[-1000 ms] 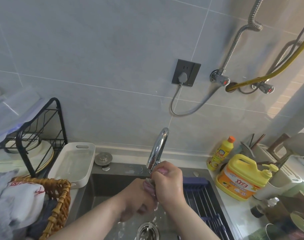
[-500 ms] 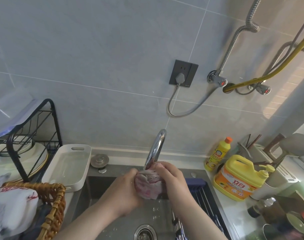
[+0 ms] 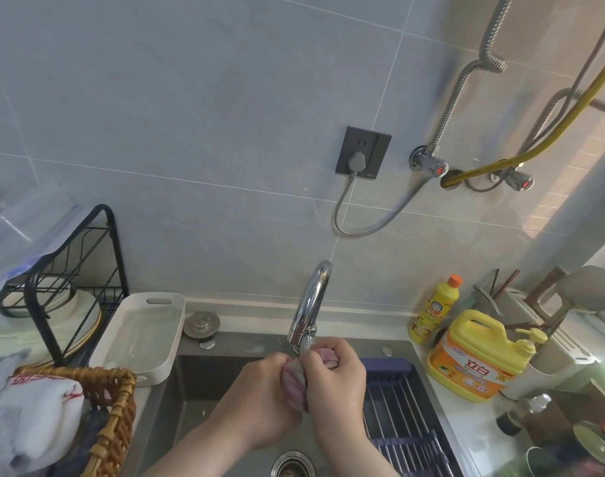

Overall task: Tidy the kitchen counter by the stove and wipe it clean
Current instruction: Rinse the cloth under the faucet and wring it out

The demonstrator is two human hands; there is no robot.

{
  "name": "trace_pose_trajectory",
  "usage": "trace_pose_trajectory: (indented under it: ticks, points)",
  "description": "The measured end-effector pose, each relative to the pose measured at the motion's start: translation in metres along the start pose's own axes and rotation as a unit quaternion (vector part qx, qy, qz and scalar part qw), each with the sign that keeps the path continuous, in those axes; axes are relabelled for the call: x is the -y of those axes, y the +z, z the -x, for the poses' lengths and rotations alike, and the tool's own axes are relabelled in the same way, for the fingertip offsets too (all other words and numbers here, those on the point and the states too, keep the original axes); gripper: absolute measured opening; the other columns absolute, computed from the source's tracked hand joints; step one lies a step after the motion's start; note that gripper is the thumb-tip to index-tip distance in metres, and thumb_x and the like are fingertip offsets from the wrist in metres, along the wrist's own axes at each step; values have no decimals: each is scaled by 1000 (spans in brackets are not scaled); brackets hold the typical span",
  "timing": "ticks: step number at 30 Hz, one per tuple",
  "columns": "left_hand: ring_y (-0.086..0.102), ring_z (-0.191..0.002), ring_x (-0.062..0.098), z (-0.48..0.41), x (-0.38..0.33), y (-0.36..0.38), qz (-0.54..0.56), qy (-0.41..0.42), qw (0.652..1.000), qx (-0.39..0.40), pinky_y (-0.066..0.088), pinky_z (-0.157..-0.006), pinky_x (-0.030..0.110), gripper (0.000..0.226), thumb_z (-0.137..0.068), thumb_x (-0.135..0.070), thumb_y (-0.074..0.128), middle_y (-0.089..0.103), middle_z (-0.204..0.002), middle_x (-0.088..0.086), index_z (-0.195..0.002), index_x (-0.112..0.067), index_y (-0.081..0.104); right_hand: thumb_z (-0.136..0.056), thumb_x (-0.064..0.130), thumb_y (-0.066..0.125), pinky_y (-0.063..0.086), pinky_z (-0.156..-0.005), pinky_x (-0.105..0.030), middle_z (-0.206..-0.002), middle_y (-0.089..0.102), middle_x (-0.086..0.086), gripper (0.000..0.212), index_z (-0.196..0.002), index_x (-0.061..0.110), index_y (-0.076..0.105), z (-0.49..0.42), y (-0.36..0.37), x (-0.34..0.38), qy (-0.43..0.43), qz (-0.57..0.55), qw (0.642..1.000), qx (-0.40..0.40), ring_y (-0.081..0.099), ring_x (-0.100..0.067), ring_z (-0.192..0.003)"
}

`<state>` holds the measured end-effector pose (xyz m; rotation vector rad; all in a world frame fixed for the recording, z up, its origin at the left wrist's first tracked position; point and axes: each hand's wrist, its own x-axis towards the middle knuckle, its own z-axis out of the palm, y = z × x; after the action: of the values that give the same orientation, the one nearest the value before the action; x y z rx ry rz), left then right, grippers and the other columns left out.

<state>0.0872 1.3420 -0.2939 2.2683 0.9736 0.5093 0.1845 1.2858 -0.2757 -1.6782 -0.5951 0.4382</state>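
Note:
A pink striped cloth (image 3: 294,383) is bunched between both my hands over the grey sink (image 3: 190,380), just under the spout of the chrome tap (image 3: 311,304). My left hand (image 3: 259,397) grips the cloth from the left and my right hand (image 3: 335,383) grips it from the right, fingers curled round it. Most of the cloth is hidden inside my fists. The sink drain (image 3: 292,466) lies below my wrists.
A dark drying rack (image 3: 404,418) spans the sink's right half. Two yellow detergent bottles (image 3: 473,356) and a knife block stand on the right counter. Left of the sink are a white tray (image 3: 142,335), a black dish rack (image 3: 70,280) and a wicker basket (image 3: 111,407).
My hands rose from low in the sink up to the tap spout with the cloth. They squeezed and turned it, and it is now bunched tighter between my fists.

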Motion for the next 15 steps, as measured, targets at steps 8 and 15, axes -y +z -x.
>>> trace_pose_trajectory:
  ticks: [8, 15]
  points:
    - [27, -55, 14, 1, -26, -19, 168, -5, 972, 163, 25, -46, 26, 18, -52, -3, 46, 35, -51, -4, -48, -18, 39, -54, 7, 48, 42, -54, -23, -63, 63, -8, 13, -54, 9, 61, 3, -11, 14, -84, -38, 995, 39, 54, -12, -59]
    - [33, -44, 16, 6, -18, -30, 408, -81, 857, 303, 16, -48, 26, 16, -43, 6, 47, 44, -47, 0, -57, -3, 48, -50, 1, 47, 35, -52, -27, -59, 53, -21, 8, -53, -3, 53, 0, -14, 31, -108, -72, 982, 136, 45, -17, -57]
